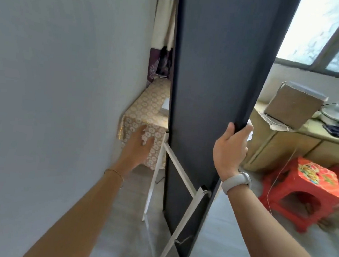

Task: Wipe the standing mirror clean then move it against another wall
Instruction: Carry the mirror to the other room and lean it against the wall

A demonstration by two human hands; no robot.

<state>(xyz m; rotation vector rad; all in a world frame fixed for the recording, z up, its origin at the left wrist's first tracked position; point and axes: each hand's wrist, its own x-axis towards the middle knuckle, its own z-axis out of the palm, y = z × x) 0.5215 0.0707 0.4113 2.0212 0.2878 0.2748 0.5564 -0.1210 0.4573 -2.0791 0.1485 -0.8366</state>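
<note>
The standing mirror (215, 75) shows me its dark grey back and stands tilted in the middle of the view, its top out of frame. A white folding stand (178, 169) is hinged behind its lower half, with legs on the grey floor. My right hand (231, 149) grips the mirror's right edge, fingers wrapped round to the hidden glass side, with something white showing past the fingers. My left hand (139, 144) is open with fingers spread, reaching toward the mirror's left edge without touching it. The glass face is hidden.
A plain grey wall (63, 79) fills the left. A small table with a patterned gold cloth (145, 114) sits in the corner behind the mirror. At right are a red plastic stool (301, 191), a cardboard box (294, 105) on a low cabinet, and a window (324, 33).
</note>
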